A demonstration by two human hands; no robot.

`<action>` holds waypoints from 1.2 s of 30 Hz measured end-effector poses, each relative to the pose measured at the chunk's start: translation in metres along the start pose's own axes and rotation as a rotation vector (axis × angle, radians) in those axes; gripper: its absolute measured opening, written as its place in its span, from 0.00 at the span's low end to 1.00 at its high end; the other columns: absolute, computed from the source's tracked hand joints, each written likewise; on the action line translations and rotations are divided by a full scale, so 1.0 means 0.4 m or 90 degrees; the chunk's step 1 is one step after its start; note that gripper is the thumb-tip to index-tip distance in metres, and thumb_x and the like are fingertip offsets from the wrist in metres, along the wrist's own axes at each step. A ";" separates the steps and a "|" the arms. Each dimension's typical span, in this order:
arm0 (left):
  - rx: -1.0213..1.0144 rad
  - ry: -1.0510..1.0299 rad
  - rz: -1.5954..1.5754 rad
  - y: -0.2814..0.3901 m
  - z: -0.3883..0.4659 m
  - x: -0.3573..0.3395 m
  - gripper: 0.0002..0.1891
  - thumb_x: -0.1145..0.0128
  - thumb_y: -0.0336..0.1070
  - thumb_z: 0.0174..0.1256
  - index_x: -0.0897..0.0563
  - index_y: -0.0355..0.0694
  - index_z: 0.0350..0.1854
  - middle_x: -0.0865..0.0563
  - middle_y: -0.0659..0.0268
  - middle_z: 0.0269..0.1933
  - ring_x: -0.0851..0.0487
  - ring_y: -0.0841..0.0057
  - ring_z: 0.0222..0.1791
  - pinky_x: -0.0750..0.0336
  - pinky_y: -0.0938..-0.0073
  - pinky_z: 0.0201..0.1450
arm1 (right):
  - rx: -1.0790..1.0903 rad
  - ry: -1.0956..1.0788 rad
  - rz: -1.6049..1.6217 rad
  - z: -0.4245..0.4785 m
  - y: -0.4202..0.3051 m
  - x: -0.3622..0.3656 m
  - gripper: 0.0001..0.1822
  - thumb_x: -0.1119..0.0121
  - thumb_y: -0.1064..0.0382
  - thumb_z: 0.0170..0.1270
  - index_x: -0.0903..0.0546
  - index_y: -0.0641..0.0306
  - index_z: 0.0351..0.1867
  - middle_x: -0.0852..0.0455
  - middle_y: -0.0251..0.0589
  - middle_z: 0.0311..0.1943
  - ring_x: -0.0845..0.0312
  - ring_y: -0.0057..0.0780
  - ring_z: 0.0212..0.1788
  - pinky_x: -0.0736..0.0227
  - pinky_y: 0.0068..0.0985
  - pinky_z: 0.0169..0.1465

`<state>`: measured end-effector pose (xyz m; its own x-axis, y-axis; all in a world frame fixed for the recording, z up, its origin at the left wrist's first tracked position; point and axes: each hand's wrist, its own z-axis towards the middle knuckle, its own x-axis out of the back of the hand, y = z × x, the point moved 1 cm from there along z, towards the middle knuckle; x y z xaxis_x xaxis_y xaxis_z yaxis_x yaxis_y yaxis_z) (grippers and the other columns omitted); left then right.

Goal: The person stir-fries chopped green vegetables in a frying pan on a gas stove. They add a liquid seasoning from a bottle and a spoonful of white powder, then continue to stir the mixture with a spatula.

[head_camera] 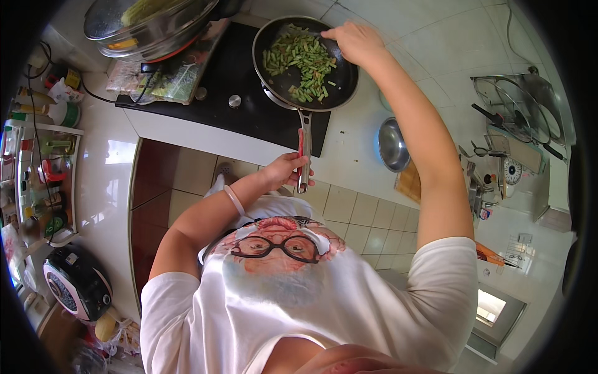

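Observation:
A dark frying pan (pixel 345 89) is over the right part of the black cooktop (pixel 224 112), with chopped green beans (pixel 299 61) and small browned bits in it. My left hand (pixel 289 170) is closed around the pan's metal handle (pixel 305 140), which points towards me. Over the pan's far right rim reaches my right hand (pixel 357 42), a finger pointing left above the pan's inside; it is slightly blurred. Whether this hand holds anything cannot be told.
A large lidded steamer pot (pixel 154 32) stands left of the pan, its cord (pixel 100 98) running across the counter. To the right are a metal bowl (pixel 394 144), a wooden board (pixel 409 184) and racked pan lids (pixel 518 110). A rice cooker (pixel 77 283) sits at the lower left.

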<state>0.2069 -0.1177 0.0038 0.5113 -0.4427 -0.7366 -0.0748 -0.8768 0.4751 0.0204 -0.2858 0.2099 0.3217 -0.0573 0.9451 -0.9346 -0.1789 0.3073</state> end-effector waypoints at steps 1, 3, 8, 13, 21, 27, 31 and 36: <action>0.001 0.000 0.001 0.000 0.001 -0.001 0.16 0.58 0.44 0.71 0.32 0.36 0.50 0.20 0.56 0.43 0.16 0.60 0.42 0.20 0.66 0.40 | 0.012 -0.029 -0.011 0.004 0.001 -0.018 0.26 0.49 0.76 0.50 0.21 0.44 0.51 0.17 0.46 0.38 0.21 0.46 0.41 0.25 0.36 0.43; -0.001 0.002 -0.006 -0.001 0.001 0.003 0.16 0.57 0.44 0.71 0.32 0.36 0.50 0.20 0.56 0.43 0.16 0.60 0.42 0.20 0.66 0.40 | 0.014 -0.077 -0.021 -0.011 0.027 -0.015 0.25 0.50 0.75 0.51 0.20 0.45 0.50 0.17 0.43 0.42 0.22 0.43 0.44 0.25 0.35 0.45; -0.003 0.009 -0.018 -0.005 0.004 0.010 0.16 0.57 0.45 0.71 0.32 0.36 0.50 0.20 0.56 0.43 0.16 0.60 0.41 0.20 0.66 0.41 | -0.115 -0.123 -0.007 -0.005 0.039 0.081 0.20 0.51 0.72 0.56 0.19 0.45 0.47 0.18 0.37 0.46 0.23 0.38 0.49 0.25 0.35 0.48; 0.004 0.002 -0.007 -0.001 0.001 0.005 0.17 0.56 0.45 0.70 0.32 0.36 0.51 0.19 0.56 0.42 0.16 0.60 0.41 0.20 0.67 0.40 | -0.170 -0.152 0.005 0.053 0.084 -0.042 0.19 0.51 0.69 0.57 0.19 0.45 0.47 0.18 0.39 0.47 0.23 0.40 0.49 0.25 0.35 0.49; 0.002 -0.012 -0.015 -0.007 0.009 0.016 0.18 0.57 0.46 0.70 0.32 0.36 0.51 0.19 0.56 0.43 0.16 0.61 0.42 0.19 0.68 0.37 | -0.029 -0.162 0.045 -0.204 0.041 0.071 0.19 0.48 0.71 0.57 0.21 0.53 0.51 0.18 0.53 0.38 0.22 0.47 0.41 0.27 0.36 0.45; 0.003 -0.012 -0.015 -0.009 0.012 0.019 0.17 0.58 0.45 0.71 0.33 0.36 0.52 0.19 0.56 0.43 0.16 0.61 0.42 0.19 0.69 0.37 | -0.079 -0.240 0.055 -0.321 0.053 0.158 0.19 0.48 0.72 0.58 0.21 0.52 0.51 0.18 0.51 0.37 0.22 0.47 0.38 0.27 0.36 0.43; 0.012 -0.010 -0.008 -0.003 0.008 0.011 0.16 0.59 0.45 0.71 0.33 0.37 0.51 0.19 0.56 0.43 0.16 0.61 0.42 0.19 0.68 0.38 | -0.105 -0.238 -0.041 -0.290 0.018 0.050 0.24 0.54 0.75 0.55 0.21 0.49 0.52 0.17 0.47 0.37 0.21 0.44 0.41 0.25 0.36 0.44; 0.011 -0.003 -0.008 0.006 0.003 0.013 0.16 0.58 0.45 0.71 0.32 0.37 0.50 0.19 0.57 0.43 0.16 0.61 0.42 0.20 0.68 0.38 | -0.136 -0.120 -0.042 -0.188 0.077 0.002 0.19 0.53 0.70 0.57 0.20 0.50 0.49 0.17 0.48 0.37 0.20 0.46 0.39 0.25 0.38 0.42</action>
<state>0.2085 -0.1222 0.0004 0.5085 -0.4319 -0.7449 -0.0824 -0.8855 0.4572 -0.0194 -0.2174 0.2283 0.3867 -0.2373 0.8912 -0.9151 0.0208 0.4026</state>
